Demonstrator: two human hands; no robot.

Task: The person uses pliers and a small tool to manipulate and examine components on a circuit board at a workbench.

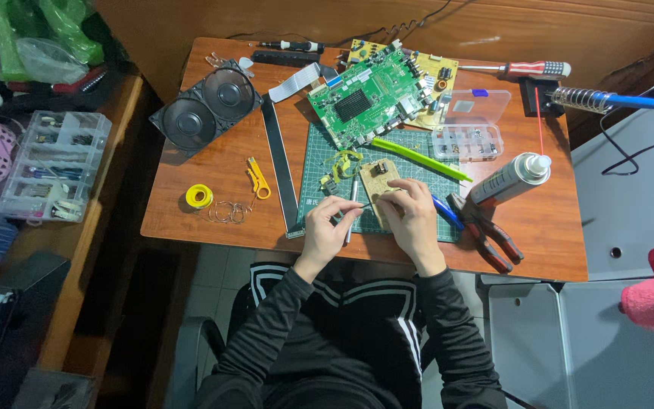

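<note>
On the green gridded cutting mat at the near edge of the brown wooden table, a small tan rectangular circuit board lies flat, its near end under the fingers of the right hand. The left hand is pinched closed on a thin dark rod-like tool, whose tip reaches across to the tan board's left edge. The right hand is curled narrow, fingertips pressing on the board; whether it grips anything besides the board cannot be told.

Recommended practice for this step:
- Keep the right fingertips bearing down so the board cannot slide or rotate on the mat.
- Hold the tool close to its tip for control, with both wrists resting on the table edge.
- Apply light force only; the board appears thin and likely to flex.
- Keep the slim metal tool lying between the hands clear of the working point.

Beyond the tan board sit a large green printed circuit board and a long bright-green stick. Red-handled pliers and a grey spray can with a red straw lie to the right, near enough for an elbow to catch.
</note>
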